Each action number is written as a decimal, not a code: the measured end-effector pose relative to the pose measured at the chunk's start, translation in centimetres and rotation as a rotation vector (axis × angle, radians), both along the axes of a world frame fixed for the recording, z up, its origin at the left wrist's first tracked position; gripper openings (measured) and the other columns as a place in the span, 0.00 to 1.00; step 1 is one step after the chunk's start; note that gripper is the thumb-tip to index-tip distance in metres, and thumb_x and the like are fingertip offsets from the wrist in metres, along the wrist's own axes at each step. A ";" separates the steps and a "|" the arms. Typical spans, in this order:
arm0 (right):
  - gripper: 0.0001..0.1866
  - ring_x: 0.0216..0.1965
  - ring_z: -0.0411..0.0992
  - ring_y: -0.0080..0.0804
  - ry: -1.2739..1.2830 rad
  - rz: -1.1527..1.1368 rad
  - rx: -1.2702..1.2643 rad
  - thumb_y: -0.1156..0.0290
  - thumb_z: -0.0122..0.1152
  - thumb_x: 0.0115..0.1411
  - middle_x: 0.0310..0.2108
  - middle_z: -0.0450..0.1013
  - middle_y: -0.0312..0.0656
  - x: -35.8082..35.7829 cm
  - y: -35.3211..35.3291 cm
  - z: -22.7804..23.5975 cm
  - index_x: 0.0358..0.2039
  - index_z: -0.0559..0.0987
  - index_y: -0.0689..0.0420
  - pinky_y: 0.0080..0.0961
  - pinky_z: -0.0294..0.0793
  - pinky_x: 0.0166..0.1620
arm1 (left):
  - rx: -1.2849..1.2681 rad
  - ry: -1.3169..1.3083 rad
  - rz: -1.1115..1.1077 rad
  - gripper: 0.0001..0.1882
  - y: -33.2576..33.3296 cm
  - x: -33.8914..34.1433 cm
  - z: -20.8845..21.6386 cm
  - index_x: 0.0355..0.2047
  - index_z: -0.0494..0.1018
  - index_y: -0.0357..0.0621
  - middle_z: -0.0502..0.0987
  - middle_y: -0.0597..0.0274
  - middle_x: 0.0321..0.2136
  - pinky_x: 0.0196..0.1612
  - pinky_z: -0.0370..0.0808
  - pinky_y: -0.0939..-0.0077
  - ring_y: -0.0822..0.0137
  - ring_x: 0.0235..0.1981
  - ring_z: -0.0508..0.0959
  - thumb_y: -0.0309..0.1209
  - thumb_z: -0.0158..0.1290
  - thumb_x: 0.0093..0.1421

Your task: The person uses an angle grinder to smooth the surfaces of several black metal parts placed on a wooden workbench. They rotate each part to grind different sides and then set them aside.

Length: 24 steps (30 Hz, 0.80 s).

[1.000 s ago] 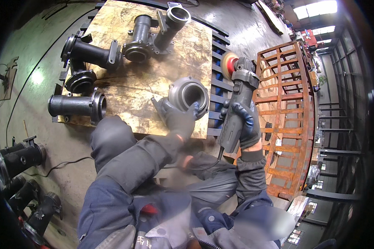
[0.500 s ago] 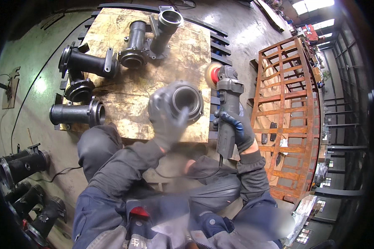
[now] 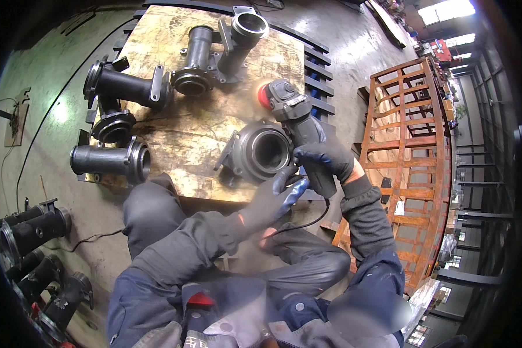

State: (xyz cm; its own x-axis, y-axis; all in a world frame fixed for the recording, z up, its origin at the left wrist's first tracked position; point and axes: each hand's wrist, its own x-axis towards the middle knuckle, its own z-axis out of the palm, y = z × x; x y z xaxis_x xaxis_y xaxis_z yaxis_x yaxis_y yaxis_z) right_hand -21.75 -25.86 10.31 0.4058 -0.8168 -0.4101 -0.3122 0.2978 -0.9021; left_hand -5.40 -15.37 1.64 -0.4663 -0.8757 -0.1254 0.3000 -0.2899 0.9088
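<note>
My right hand (image 3: pixel 330 158), in a grey and blue work glove, is wrapped round the body of a black angle grinder (image 3: pixel 291 105). The tool is tilted, and its red disc (image 3: pixel 264 96) is up over the board, blurred. Just below stands a black flanged pipe fitting (image 3: pixel 245 152), its round mouth facing up. My left hand (image 3: pixel 275 198), gloved alike, is at the fitting's near side, close to the grinder's rear end. Its fingers are apart and it holds nothing; whether the fingertips touch the tool I cannot tell.
The wooden board (image 3: pixel 191 139) lies on a black slatted pallet (image 3: pixel 319 72). Several more black pipe fittings (image 3: pixel 124 87) lie or stand on its far and left parts; others (image 3: pixel 37 229) are on the floor at left. A rusty steel frame (image 3: pixel 406 142) stands at right. The grinder's cord (image 3: pixel 307 223) runs past my legs.
The grinder has swung left, from beside the board to over it, near the fitting. My left hand has come off the fitting's left side and moved right, toward the grinder's rear.
</note>
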 end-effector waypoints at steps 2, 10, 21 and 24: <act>0.35 0.46 0.73 0.29 -0.029 0.033 0.019 0.74 0.70 0.48 0.48 0.73 0.42 0.2 -0.4 -0.3 0.58 0.69 0.64 0.27 0.75 0.49 | 0.037 0.116 0.041 0.32 -0.1 -0.3 0.3 0.64 0.61 0.36 0.75 0.55 0.49 0.49 0.73 0.73 0.69 0.45 0.77 0.44 0.52 0.67; 0.35 0.41 0.75 0.28 0.002 -0.012 0.131 0.75 0.70 0.49 0.45 0.73 0.42 -0.7 0.3 0.2 0.59 0.68 0.63 0.25 0.78 0.42 | 0.027 0.095 0.010 0.25 0.0 -0.8 -0.3 0.59 0.66 0.37 0.76 0.53 0.46 0.47 0.74 0.72 0.69 0.45 0.77 0.41 0.51 0.68; 0.31 0.31 0.76 0.31 0.007 -0.319 0.162 0.72 0.70 0.52 0.37 0.73 0.42 -5.0 7.6 -0.2 0.56 0.68 0.63 0.27 0.79 0.33 | -0.009 -0.052 -0.186 0.21 2.9 -2.5 -1.8 0.56 0.71 0.39 0.77 0.61 0.42 0.45 0.74 0.78 0.74 0.43 0.75 0.39 0.52 0.68; 0.31 0.37 0.74 0.27 0.039 -0.319 0.078 0.71 0.70 0.53 0.40 0.72 0.40 -5.7 10.0 -0.6 0.56 0.68 0.62 0.25 0.77 0.40 | -0.011 0.058 -0.230 0.20 3.2 -2.8 -1.8 0.56 0.71 0.41 0.77 0.62 0.41 0.44 0.74 0.77 0.73 0.42 0.75 0.39 0.50 0.69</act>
State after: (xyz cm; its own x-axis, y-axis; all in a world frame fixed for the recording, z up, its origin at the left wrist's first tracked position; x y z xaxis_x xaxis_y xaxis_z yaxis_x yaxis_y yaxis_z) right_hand -27.41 -15.87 9.70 0.1175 -0.8659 -0.4862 -0.2256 0.4535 -0.8622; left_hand -8.23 -12.21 -0.12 -0.6602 -0.7465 -0.0835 0.2788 -0.3468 0.8956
